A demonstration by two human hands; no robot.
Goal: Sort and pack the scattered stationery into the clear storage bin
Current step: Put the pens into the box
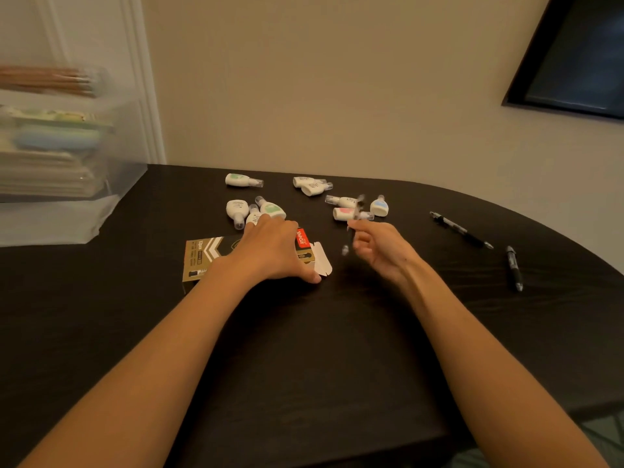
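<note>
My left hand (270,248) lies over a gold and black pen box (199,260) in the middle of the dark table, its thumb at the box's open white flap (322,261). My right hand (381,249) pinches a blurred black pen (353,228) just right of the box. Several white correction tape dispensers (243,180) lie scattered beyond my hands. Two more black pens (461,230) (514,267) lie on the table to the right. The clear storage bin (111,184) stands at the far left, holding blurred stationery.
The dark table (304,332) has a curved right edge. A beige wall stands behind it, with a dark framed screen (574,52) at the upper right. White door trim (148,96) rises behind the bin.
</note>
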